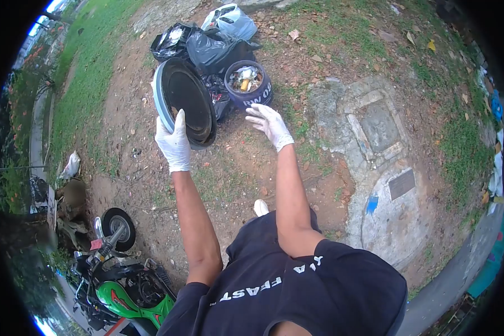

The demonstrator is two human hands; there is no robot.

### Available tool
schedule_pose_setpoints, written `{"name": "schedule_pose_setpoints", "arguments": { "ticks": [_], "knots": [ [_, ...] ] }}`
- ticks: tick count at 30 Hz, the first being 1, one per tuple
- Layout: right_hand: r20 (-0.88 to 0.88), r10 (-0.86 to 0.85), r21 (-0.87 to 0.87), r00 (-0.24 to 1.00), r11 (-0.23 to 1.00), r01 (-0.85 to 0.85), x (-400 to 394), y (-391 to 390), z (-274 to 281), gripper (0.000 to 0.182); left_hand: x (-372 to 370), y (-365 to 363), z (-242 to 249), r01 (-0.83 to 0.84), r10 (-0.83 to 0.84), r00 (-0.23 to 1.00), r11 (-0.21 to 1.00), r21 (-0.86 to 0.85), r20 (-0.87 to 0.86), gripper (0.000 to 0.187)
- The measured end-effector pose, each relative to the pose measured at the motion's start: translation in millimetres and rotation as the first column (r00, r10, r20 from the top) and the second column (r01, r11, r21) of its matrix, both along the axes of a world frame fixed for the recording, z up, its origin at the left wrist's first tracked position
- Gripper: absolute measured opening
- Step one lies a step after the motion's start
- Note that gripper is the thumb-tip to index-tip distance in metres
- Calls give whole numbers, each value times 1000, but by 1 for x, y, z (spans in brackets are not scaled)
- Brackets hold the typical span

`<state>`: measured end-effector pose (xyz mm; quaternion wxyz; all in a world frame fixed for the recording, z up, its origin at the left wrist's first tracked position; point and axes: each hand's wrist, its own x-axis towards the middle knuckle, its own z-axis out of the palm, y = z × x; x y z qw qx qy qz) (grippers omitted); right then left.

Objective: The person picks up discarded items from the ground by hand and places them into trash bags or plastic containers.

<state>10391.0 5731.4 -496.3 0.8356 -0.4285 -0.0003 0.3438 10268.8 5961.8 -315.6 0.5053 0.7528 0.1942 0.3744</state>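
Observation:
My left hand (174, 140), in a white glove, grips the lower edge of a large round lid (186, 92), thumb on its black inner face. A pale blue rim runs around the lid, which is tilted up on its side. My gloved right hand (270, 124) is held out with fingers apart and nothing in it. Just beyond those fingers stands a dark blue bin (256, 99) with white lettering. Rubbish (245, 79) with white and yellow pieces fills the bin near its top.
Black rubbish bags (215, 51) and a whitish bag (229, 21) lie behind the bin. A green motorcycle (120, 297) stands at lower left. On the right, a concrete slab (382, 126) with a square cover is set in the ground. Grass (95, 50) grows at upper left.

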Motion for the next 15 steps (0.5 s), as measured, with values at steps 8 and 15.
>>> {"name": "schedule_pose_setpoints", "arguments": {
  "ticks": [8, 15],
  "knots": [
    [455, -143, -594, 879, 687, 420, 202, -145, 51, 60, 114, 62, 19, -176, 223, 968, 931, 319, -115, 26],
    [519, 46, -501, 853, 826, 260, 268, 5, 110, 50, 217, 78, -13, -215, 230, 971, 957, 193, -58, 22]
  ]
}}
